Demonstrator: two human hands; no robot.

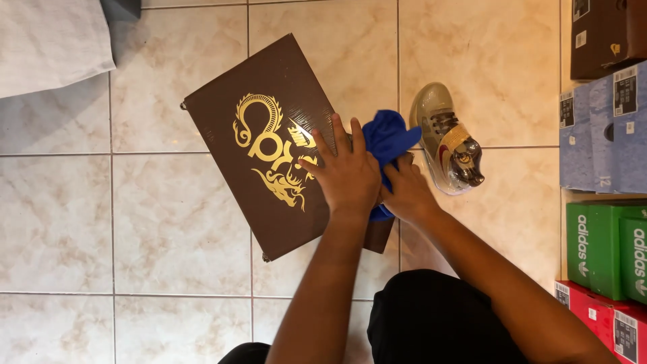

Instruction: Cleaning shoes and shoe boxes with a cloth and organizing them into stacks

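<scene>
A dark brown shoe box (249,114) with a gold dragon design on its lid lies on the tiled floor. My left hand (344,172) rests flat on the lid's right part, fingers spread. My right hand (404,192) sits at the box's right edge, closed on a blue cloth (387,138) that bunches up between both hands. Just right of the cloth a grey-green sneaker (445,138) with a gold strap and red mark stands on the floor, apart from my hands.
Stacked shoe boxes line the right edge: dark brown (603,37), blue (606,135), green (606,246) and red (606,317). A white fabric (50,40) lies at the top left. My dark-clothed knees (438,323) are at the bottom.
</scene>
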